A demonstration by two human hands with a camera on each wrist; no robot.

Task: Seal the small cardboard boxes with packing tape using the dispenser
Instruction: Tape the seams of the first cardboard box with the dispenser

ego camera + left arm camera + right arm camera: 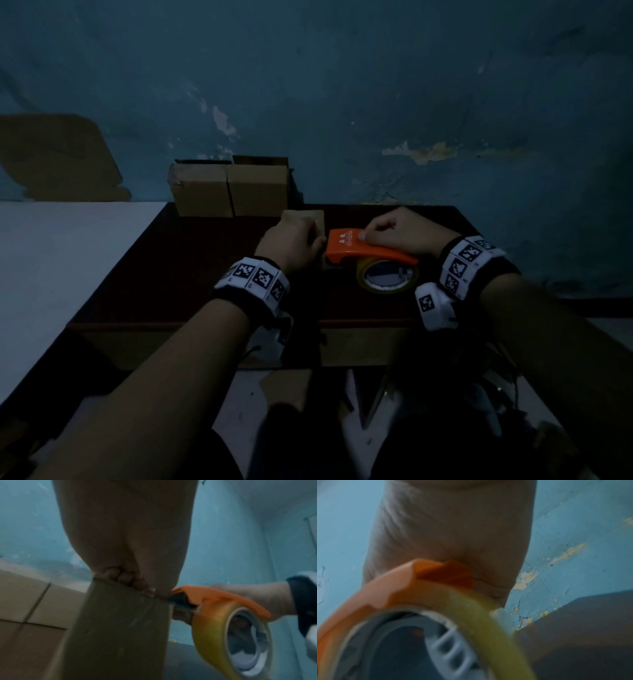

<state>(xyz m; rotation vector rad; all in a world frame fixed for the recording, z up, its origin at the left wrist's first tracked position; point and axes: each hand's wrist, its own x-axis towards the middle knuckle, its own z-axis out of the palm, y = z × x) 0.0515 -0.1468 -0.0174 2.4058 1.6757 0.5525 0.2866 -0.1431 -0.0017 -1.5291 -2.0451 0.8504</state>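
A small cardboard box (310,217) stands upright on the dark table (178,274). My left hand (291,241) grips its top, fingers (127,578) curled over the upper edge of the box (118,622). An orange tape dispenser (356,246) with a yellowish tape roll (387,279) is held by my right hand (394,229), thumb on its top. The dispenser's (212,599) front end touches the box's right top corner. A strip of clear tape shines on the box's side. Close up, the dispenser (385,595) and the roll (479,615) sit under my palm.
Two larger cardboard boxes (202,190) (260,186) stand side by side at the table's back edge against the peeling blue wall. A white surface (51,257) adjoins the table on the left. Cardboard pieces (287,390) lie below the front edge.
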